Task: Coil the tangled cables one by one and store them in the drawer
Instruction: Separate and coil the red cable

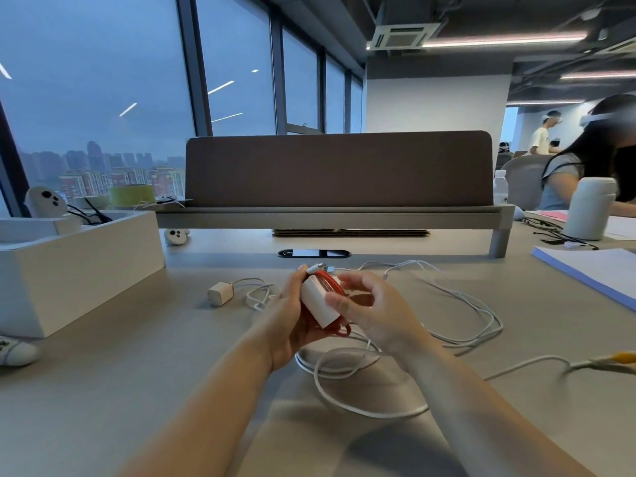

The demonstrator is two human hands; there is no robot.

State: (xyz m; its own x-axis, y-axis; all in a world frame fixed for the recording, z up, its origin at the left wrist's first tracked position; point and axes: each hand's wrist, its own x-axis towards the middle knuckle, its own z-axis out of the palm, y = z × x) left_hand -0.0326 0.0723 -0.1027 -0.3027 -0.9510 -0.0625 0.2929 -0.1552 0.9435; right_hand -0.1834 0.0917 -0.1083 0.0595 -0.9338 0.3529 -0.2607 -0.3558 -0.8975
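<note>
My left hand [292,311] grips a white charger block [318,301] with a red cable [335,287] wound around it, held above the desk's middle. My right hand [371,308] is beside the block on its right, thumb pressed on the block's front and fingers curled around the red coil. The red cable's white plug end [318,269] sticks out at the top. White cables [457,304] lie tangled on the desk under and right of my hands. A small white adapter [220,293] with its white cord [258,294] lies to the left.
A white open box [79,256] stands at the left with controllers around it. A brown divider panel [339,168] on a shelf runs across the back. A paper stack [592,270], a white bottle [589,208] and a seated person are at the right. A yellow-tipped cable [616,359] lies at the right edge.
</note>
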